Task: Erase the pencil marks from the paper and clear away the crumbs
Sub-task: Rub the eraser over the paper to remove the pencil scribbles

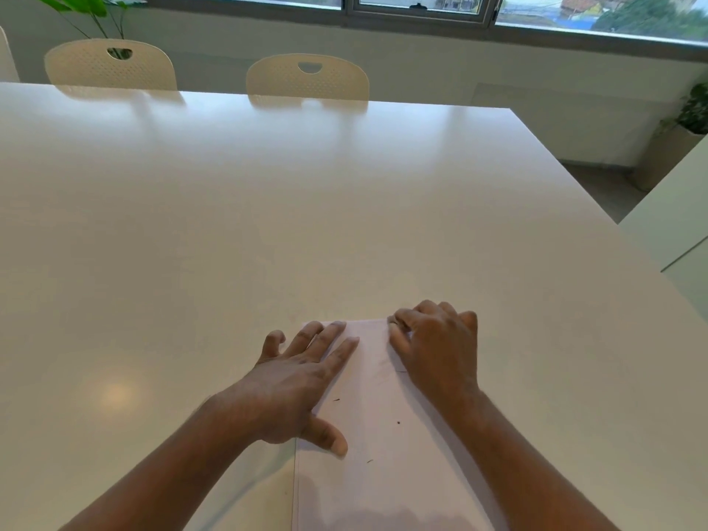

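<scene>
A white sheet of paper (pixel 383 435) lies lengthwise on the white table (pixel 268 224), right in front of me. My left hand (pixel 302 381) presses flat on the sheet's left side with its fingers spread. My right hand (pixel 436 346) rests at the paper's far right corner. Its fingers are curled around a small pale piece that looks like an eraser (pixel 409 333), mostly hidden. A faint pencil mark (pixel 400 371) shows just beside my right hand. Dark crumbs (pixel 398 422) lie scattered on the middle of the sheet.
Two cream chairs (pixel 306 76) stand at the table's far edge, with a leafy plant (pixel 76 5) behind the left one. The table's right edge (pixel 597 201) runs diagonally, and a white cabinet (pixel 674 224) stands beyond it.
</scene>
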